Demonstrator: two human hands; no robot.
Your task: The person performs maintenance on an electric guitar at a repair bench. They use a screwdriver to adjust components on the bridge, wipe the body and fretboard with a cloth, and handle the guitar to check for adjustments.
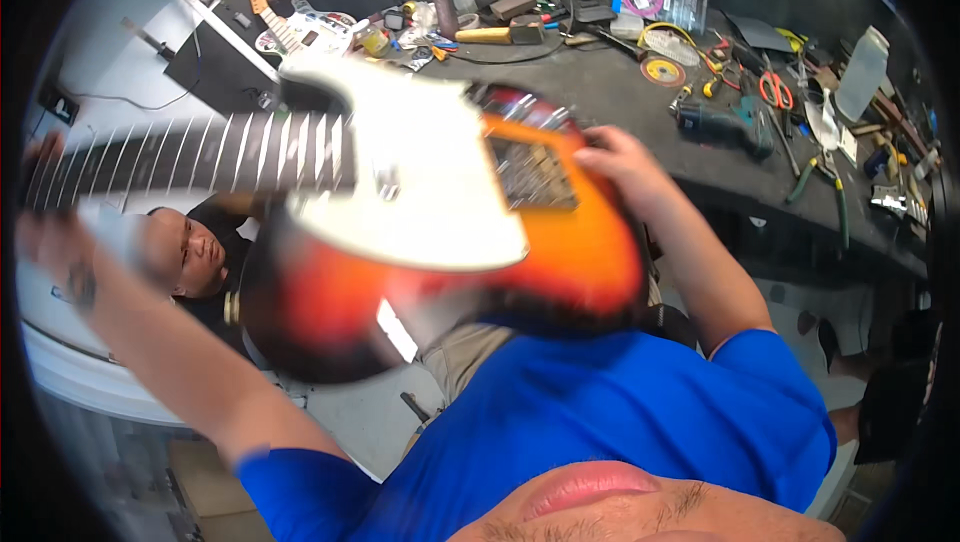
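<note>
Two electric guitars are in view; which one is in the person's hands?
The sunburst orange guitar with the white pickguard, held by the left hand and right hand. The white guitar lies on the bench behind.

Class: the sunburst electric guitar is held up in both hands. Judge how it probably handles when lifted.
The guitar probably feels heavy: its body is thick and solid. Its glossy finish may be slippery. The long neck likely makes it unbalanced, which fits the left hand at the neck and the right hand on the body.

A sunburst electric guitar (420, 232) with a white pickguard and dark fretboard, held in the air, blurred. Its neck runs out level to the left hand (45, 232); the right hand's fingers (610, 157) rest on the orange body beside the bridge.
</note>
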